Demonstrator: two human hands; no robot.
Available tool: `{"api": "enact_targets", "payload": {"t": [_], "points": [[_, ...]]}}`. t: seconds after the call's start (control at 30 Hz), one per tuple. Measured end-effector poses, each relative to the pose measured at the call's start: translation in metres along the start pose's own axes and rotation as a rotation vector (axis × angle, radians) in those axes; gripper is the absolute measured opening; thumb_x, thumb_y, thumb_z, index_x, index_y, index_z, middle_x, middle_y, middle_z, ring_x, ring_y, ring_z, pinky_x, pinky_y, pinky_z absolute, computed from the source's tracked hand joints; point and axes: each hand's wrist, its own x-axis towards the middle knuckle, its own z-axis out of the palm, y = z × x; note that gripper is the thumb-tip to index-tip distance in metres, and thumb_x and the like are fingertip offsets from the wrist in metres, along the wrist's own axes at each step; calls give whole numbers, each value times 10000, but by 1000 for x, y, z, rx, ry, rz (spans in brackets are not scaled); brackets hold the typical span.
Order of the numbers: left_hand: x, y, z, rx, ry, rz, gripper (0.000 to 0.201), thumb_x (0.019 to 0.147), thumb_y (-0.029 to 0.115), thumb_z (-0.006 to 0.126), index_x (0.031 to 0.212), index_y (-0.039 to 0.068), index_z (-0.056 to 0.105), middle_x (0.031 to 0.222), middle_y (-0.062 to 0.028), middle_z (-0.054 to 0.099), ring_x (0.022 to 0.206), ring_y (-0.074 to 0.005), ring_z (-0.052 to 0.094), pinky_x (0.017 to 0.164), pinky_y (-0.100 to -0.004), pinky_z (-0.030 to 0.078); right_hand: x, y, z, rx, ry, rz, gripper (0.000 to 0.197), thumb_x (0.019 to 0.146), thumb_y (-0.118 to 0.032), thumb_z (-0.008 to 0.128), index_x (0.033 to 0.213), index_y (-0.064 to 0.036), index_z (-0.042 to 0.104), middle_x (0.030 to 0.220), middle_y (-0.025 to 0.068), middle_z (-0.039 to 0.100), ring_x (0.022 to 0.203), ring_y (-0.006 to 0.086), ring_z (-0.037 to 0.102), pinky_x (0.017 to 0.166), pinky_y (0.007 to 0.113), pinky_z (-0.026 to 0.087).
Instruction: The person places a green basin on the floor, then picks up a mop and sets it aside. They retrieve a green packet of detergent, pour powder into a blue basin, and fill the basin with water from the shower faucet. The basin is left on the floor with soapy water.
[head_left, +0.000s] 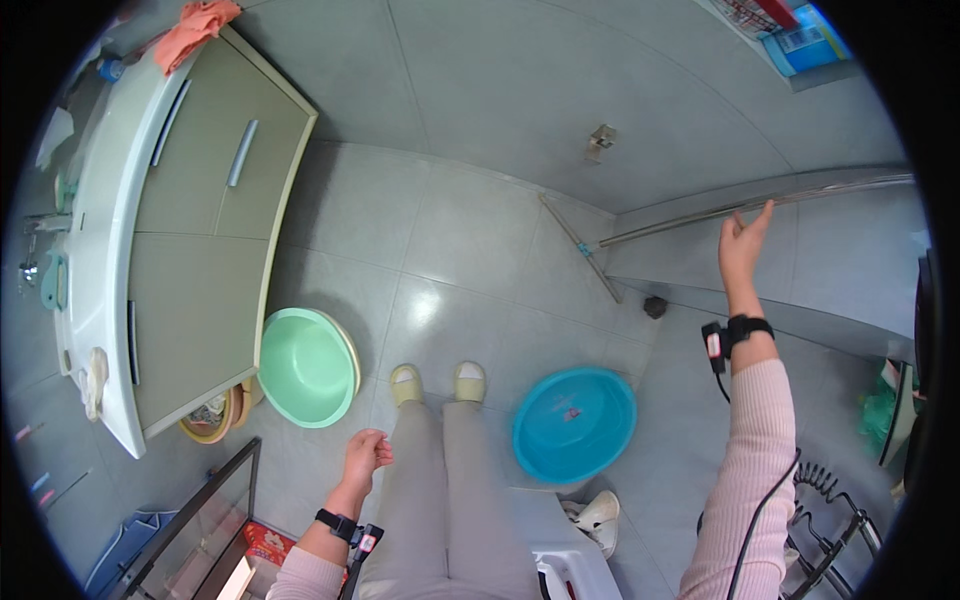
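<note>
My right hand reaches up to a long thin metal pole on the right. Its thumb and a finger are apart in a V, with their tips at the pole; whether they touch it I cannot tell. The pole slants down to a crossbar on the floor, joined by a small blue piece, forming a T. My left hand hangs beside my left leg, fingers loosely curled in, with no object visible in it. It is nearest to a light green basin. Both wrists wear black straps with small devices.
A blue basin stands on the tiles right of my slippers. To the left is a vanity cabinet with a white sink top. A wall hook sits ahead; white shoes and a black metal rack are at lower right.
</note>
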Motion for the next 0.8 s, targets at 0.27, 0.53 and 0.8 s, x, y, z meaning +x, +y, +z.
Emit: {"api": "enact_targets", "payload": {"t": [0.27, 0.53, 0.8], "points": [[24, -30, -11, 78, 22, -24, 172, 922, 204, 515, 926, 43, 576, 777, -67, 613, 652, -155, 612, 598, -299, 546, -279, 82, 14, -345, -1265, -57, 336, 809, -149, 638, 1122, -30, 612, 1070, 225, 626, 1010, 416, 583, 868, 478, 486], [75, -78, -125, 101, 418, -124, 243, 943, 279, 464, 908, 67, 578, 746, -69, 640, 589, -159, 604, 557, -303, 526, -585, 117, -63, -433, -1223, 583, 222, 840, -185, 551, 721, -29, 656, 747, 209, 661, 710, 370, 647, 676, 472, 506], [123, -118, -214, -231, 524, -313, 297, 954, 337, 484, 1037, 54, 518, 877, -100, 645, 752, -226, 636, 692, -381, 554, -618, 63, -69, -65, -1072, 937, 217, 851, -195, 557, 815, -11, 666, 719, 172, 657, 714, 320, 652, 647, 410, 518]]}}
